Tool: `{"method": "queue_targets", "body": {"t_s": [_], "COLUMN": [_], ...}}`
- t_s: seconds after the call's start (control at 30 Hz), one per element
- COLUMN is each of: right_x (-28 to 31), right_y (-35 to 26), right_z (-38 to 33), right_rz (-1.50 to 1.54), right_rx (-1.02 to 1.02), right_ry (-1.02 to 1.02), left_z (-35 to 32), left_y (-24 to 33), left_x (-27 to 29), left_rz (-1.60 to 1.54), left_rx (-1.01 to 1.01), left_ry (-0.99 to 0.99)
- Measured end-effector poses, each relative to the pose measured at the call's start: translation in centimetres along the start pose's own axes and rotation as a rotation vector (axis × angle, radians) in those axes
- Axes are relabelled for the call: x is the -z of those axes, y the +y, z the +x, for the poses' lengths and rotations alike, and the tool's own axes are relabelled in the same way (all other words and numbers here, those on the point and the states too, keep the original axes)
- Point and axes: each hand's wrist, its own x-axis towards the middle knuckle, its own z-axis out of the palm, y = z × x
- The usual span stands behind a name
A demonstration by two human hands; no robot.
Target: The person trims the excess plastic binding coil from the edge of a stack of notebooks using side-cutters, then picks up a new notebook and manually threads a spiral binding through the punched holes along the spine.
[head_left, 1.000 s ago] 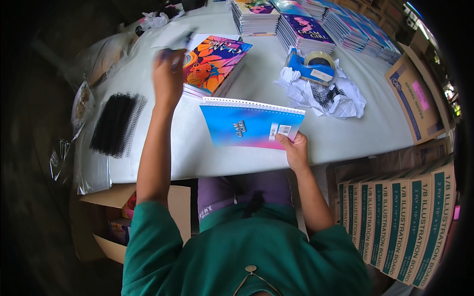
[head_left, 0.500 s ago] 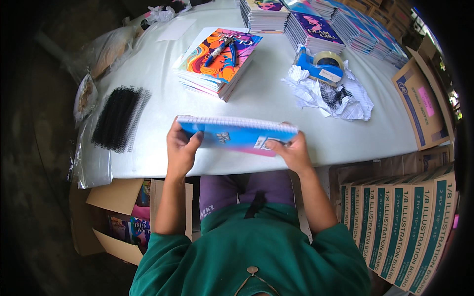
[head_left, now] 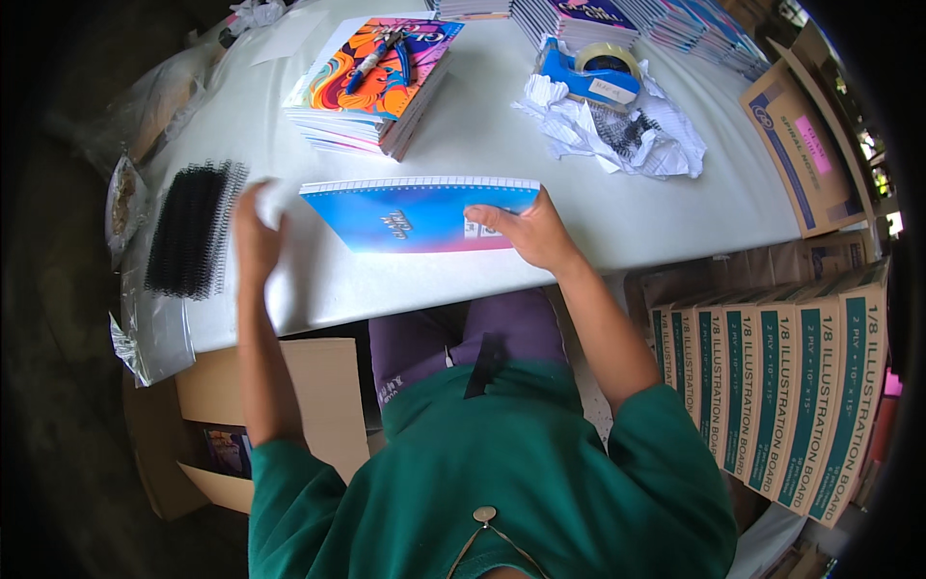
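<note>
A blue-and-pink notebook (head_left: pixel 424 220) with a row of punched holes along its top edge is held above the table's near side. My right hand (head_left: pixel 540 230) grips its right end, thumb lying on the cover over a small white label. Off the notebook's left end, my left hand (head_left: pixel 258 234) is empty, its thumb apart from its slightly blurred fingers. That hand is close to a bundle of black plastic spiral coils (head_left: pixel 190 229) lying on the table. Farther back, a stack of notebooks with colorful covers (head_left: pixel 333 85) carries blue-handled pliers (head_left: pixel 403 60) and a pen-like tool (head_left: pixel 367 72).
A blue tape dispenser (head_left: pixel 584 77) rests on crumpled white paper (head_left: pixel 666 145) with black coil scraps. Finished-looking notebook stacks (head_left: pixel 690 39) line the back right. Cartons (head_left: pixel 805 159) stand at the table's right edge, and an open box (head_left: pixel 318 391) is below left.
My left hand has let go of the notebook and moved left toward the black coils. My right hand keeps its hold. The whole view has shifted.
</note>
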Motion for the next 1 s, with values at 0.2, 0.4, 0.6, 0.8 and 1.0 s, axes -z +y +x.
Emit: {"method": "queue_targets", "body": {"t_s": [0.2,0.4,0.6,0.8,1.0], "right_x": [-0.3,-0.7,0.9,0.2,-0.1], "right_y": [0.0,-0.2,1.0,0.4,0.3], "right_z": [0.7,0.9,0.7,0.6,0.1], "right_rz": [-0.054,0.058,-0.107,-0.073,-0.067], "right_rx": [-0.052,-0.038,-0.014,0.005,0.011], "right_ry": [-0.020,0.061,-0.064,0.017,0.014], "left_z": [0.8,0.4,2.5,0.7,-0.2], "left_y": [-8.5,-3.4,-0.6,8.0,8.9], "left_x": [0.1,-0.2,5.8,6.9,6.1], "left_rz": [0.778,0.560,-0.012,-0.695,-0.665], "left_rx": [0.450,0.324,0.272,0.241,0.221], "left_ry": [-0.077,0.047,0.093,-0.338,-0.242]}}
